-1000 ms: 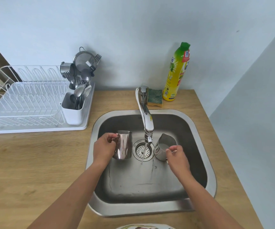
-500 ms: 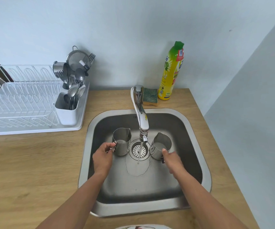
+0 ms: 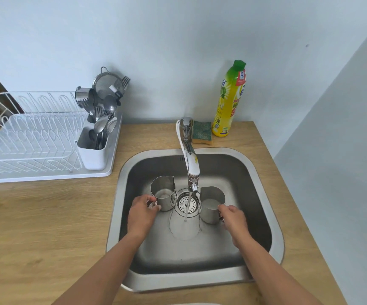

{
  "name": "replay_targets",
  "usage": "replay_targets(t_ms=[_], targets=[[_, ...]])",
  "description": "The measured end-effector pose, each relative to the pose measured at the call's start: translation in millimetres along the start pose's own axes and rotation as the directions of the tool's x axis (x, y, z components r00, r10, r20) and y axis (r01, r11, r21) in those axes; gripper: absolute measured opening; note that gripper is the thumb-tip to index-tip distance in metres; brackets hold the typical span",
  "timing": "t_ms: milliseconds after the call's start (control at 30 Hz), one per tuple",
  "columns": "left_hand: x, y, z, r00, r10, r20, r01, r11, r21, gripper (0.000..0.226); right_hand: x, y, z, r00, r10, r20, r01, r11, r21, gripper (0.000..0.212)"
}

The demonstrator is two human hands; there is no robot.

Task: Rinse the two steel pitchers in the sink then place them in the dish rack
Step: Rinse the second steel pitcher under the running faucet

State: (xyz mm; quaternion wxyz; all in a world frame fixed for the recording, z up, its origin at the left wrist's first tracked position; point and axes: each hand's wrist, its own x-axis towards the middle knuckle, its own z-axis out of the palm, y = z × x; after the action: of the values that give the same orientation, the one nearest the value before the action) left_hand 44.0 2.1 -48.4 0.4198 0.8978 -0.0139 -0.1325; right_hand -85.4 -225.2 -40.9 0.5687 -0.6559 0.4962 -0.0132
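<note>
The left hand is closed on the handle of the left steel pitcher, thumb and fingertips pinching it at the pitcher's 8 o'clock side. That pitcher stands upright on the sink floor at 9 o'clock of the drain strainer, spout towards 12. A thin water stream from the faucet falls between the two pitchers and touches neither. The right steel pitcher stands upright at 3 o'clock of the drain. The right hand grips it at its 4 o'clock side, fingers curled round the mostly hidden handle and thumb tip against the wall. Both forearms reach in from 6 o'clock, knuckles up, wrists over the basin. The white dish rack sits on the wooden counter at 10 o'clock of the sink, with no pitcher in it.
</note>
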Motion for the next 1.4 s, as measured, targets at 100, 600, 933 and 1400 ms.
replay_targets(t_ms=[100,600,933,1400], targets=[[3,-2,1,1.0,-0.015,0.012,0.015,0.999,0.028,0.011,-1,-3,0,1.0,0.002,0.021,-0.002,1.0,0.007,0.021],[31,-6,2,0.994,-0.079,-0.08,0.082,0.996,0.03,0.021,-21,-14,14,0.986,-0.022,0.167,0.021,1.0,0.006,0.015],[5,19,-7,0.992,-0.065,-0.105,0.071,0.996,0.053,0.022,-23,-12,18,0.979,-0.022,0.201,0.013,0.999,0.046,0.016],[-41,34,1,0.866,0.176,0.468,-0.068,0.969,-0.239,0.103,-26,-18,18,0.935,-0.164,0.315,0.115,0.979,0.167,0.021]])
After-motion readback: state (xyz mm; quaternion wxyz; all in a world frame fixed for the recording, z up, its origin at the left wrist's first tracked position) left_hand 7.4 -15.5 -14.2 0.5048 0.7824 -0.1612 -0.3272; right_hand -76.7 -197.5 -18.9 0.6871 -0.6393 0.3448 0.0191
